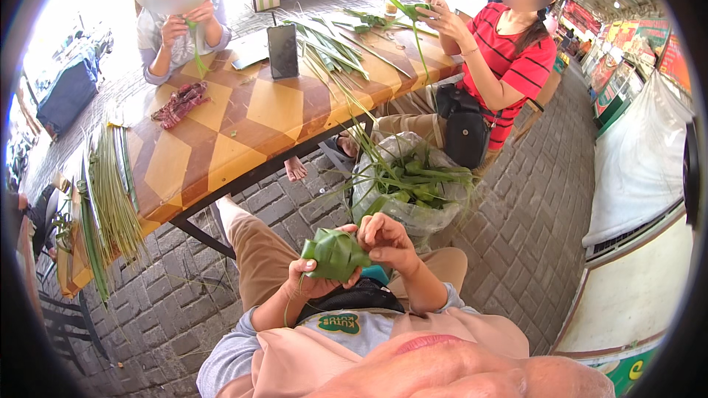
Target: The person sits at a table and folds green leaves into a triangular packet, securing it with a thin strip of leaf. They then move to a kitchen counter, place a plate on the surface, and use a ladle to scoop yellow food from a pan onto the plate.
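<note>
A woven green palm-leaf pouch is held above my lap. My left hand grips it from below and the side, thumb on its edge. At its right side, my right hand has bent fingers pinching a leaf strip near the pouch's corner; the fingertips are partly hidden. Beyond my hands, a clear plastic bag on the paving holds woven leaf pieces with long trailing strips.
A wooden table carries leaf strips, a bundle of thin strips, a propped phone and a reddish cloth. Two people sit across and at the right, handling leaves. A black bag hangs beside the person in red.
</note>
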